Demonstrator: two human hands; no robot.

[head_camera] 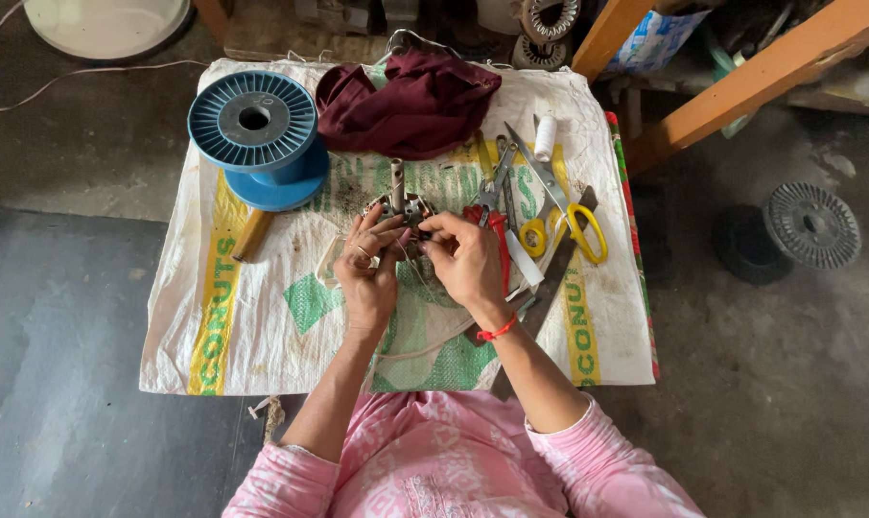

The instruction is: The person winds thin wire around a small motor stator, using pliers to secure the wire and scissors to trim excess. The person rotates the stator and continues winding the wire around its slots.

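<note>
Both hands, left hand (367, 269) and right hand (468, 259), pinch a small metal motor core (403, 206) mid-table, fingers pressed around it; winding apparently underway, blue spool (257, 134) at 10 o'clock, next needing steady wire tension.

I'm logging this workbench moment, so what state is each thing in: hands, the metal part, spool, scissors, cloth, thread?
Left hand: gripping the metal part.
Right hand: fingers pinched at the part.
Small metal part: held over the sack, shaft pointing away.
Blue spool: empty, standing on one flange.
Yellow-handled scissors: lying flat, blades shut.
Maroon cloth: crumpled.
White thread reel: lying down.
</note>
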